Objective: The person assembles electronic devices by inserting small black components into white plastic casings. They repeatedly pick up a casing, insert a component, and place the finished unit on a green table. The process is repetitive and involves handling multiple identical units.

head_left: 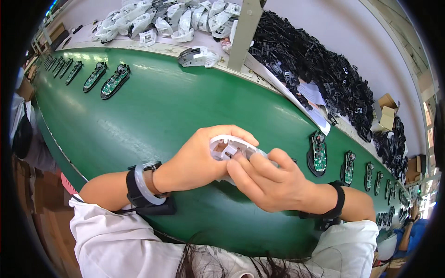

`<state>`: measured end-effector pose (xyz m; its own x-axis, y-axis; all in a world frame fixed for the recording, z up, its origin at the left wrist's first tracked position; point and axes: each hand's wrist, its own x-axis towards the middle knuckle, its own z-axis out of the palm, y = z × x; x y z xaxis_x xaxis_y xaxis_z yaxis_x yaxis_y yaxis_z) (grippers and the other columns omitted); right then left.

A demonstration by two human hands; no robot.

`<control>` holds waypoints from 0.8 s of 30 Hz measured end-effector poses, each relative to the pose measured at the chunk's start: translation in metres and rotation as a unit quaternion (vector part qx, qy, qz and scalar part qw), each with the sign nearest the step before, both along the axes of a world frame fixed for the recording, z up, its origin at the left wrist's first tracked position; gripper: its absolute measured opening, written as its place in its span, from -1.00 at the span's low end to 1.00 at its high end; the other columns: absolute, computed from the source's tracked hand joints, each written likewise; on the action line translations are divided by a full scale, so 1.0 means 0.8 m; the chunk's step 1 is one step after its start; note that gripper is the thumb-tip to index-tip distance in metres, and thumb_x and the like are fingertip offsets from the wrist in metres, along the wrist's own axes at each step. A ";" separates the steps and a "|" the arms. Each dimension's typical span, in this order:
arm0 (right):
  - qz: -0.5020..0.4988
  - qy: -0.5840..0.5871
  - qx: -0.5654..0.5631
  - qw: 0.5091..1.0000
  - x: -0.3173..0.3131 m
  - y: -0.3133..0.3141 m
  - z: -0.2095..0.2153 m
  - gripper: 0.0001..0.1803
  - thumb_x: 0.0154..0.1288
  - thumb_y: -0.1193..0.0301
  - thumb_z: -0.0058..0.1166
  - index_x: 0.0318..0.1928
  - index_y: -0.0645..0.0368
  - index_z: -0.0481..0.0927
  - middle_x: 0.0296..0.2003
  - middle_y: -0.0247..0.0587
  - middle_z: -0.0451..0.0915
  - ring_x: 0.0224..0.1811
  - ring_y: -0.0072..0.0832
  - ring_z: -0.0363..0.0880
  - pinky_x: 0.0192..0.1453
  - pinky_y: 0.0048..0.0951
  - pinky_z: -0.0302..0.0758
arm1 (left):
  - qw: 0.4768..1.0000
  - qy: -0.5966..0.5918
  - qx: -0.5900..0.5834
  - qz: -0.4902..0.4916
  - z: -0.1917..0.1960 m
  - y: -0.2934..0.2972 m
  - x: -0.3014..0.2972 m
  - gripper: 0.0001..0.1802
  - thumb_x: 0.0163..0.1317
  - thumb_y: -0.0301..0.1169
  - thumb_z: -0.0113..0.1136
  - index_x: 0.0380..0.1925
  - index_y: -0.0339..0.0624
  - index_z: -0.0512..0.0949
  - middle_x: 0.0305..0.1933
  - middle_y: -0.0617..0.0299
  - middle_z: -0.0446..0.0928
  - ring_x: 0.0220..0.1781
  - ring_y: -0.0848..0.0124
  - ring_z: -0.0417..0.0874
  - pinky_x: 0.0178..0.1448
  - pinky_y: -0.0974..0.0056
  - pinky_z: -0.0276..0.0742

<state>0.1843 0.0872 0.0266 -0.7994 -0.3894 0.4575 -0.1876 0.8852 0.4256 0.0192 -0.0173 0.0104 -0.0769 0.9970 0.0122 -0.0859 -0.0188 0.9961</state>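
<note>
Over the green work surface (pixel 153 116), both of my hands are on a white plastic mouse shell (pixel 223 142), its hollow inside facing me. My left hand (pixel 190 160) wraps round the left side of the shell, with the fingers along its far rim. My right hand (pixel 273 180) is closed at the shell's right side, thumb and fingertips pressed at its inner edge. Whether a small part sits between those right fingertips is hidden. Just right of my right hand lies a black mouse base with a green circuit board (pixel 319 155).
More mouse bases (pixel 115 82) stand in a row at the far left; others (pixel 348 167) run off to the right. White shells (pixel 176 21) are piled behind, beside a grey-white shell (pixel 198 57). A metal post (pixel 245 34) and a heap of black parts (pixel 310 60) border the far edge.
</note>
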 end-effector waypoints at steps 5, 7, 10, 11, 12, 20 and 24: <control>-0.022 0.000 -0.396 0.918 0.034 0.016 0.027 -0.37 0.15 0.17 0.18 0.16 0.18 0.32 0.10 -0.01 0.40 0.08 -0.14 0.41 0.12 -0.11 0.36 | 0.841 0.403 0.323 0.163 0.009 0.001 -0.005 -0.56 -0.05 -0.70 0.16 -0.09 -0.20 0.51 -0.05 -0.02 0.54 -0.03 0.08 0.59 0.06 0.17 0.52; -0.066 -0.112 -0.826 0.549 0.028 0.014 0.028 -0.36 0.33 0.11 0.01 0.26 0.16 0.14 0.11 -0.07 0.34 0.09 -0.25 0.40 0.09 -0.12 0.43 | 0.807 0.433 0.368 0.157 0.004 0.004 0.001 -0.48 -0.07 -0.69 0.19 -0.01 -0.16 0.47 0.12 -0.08 0.41 0.12 -0.02 0.49 0.15 0.06 0.47; -0.021 -0.150 -0.938 0.313 0.016 0.022 0.033 -0.43 0.35 0.28 0.04 0.26 0.15 0.14 0.04 -0.18 0.38 0.02 -0.41 0.46 0.05 -0.31 0.49 | 0.797 0.450 0.394 0.087 0.004 0.007 0.013 -0.28 -0.12 -0.62 0.32 0.13 -0.12 0.31 0.34 -0.25 0.09 0.31 -0.16 0.25 0.24 -0.03 0.36; -0.004 -0.122 -0.925 0.361 0.016 0.026 0.024 -0.43 0.33 0.33 0.07 0.25 0.14 0.14 0.04 -0.19 0.38 0.02 -0.42 0.46 0.05 -0.32 0.49 | 0.814 0.446 0.367 0.059 0.007 0.004 0.018 -0.15 -0.16 -0.57 0.39 0.19 -0.07 0.20 0.37 -0.33 -0.04 0.36 -0.23 0.14 0.25 -0.06 0.33; 0.015 -0.100 -0.908 0.406 0.015 0.029 0.019 -0.42 0.31 0.39 0.09 0.25 0.14 0.15 0.04 -0.19 0.38 0.02 -0.43 0.47 0.05 -0.34 0.50 | 0.831 0.444 0.334 0.035 0.009 -0.001 0.022 -0.01 -0.20 -0.52 0.47 0.25 -0.03 0.09 0.41 -0.40 -0.18 0.41 -0.29 0.03 0.25 -0.09 0.30; 0.054 -0.139 -0.898 0.415 0.023 0.038 0.015 -0.37 0.29 0.40 0.13 0.27 0.14 0.12 0.03 -0.18 0.42 0.12 -0.48 0.40 0.14 -0.41 0.41 | 0.975 -0.203 -0.088 -0.030 0.003 -0.001 0.010 -0.05 -0.05 -0.54 0.42 0.32 -0.28 0.06 0.28 0.03 0.31 0.28 0.24 0.39 0.29 0.11 0.35; 0.036 -0.143 -0.906 0.396 0.028 0.040 0.008 -0.40 0.31 0.38 0.10 0.27 0.14 0.13 0.02 -0.19 0.44 0.10 -0.49 0.41 0.16 -0.40 0.38 | 0.978 -0.193 -0.082 -0.023 -0.001 0.000 0.015 -0.33 0.00 -0.64 0.34 0.14 -0.30 0.28 0.08 0.14 0.47 0.09 0.40 0.52 0.20 0.25 0.46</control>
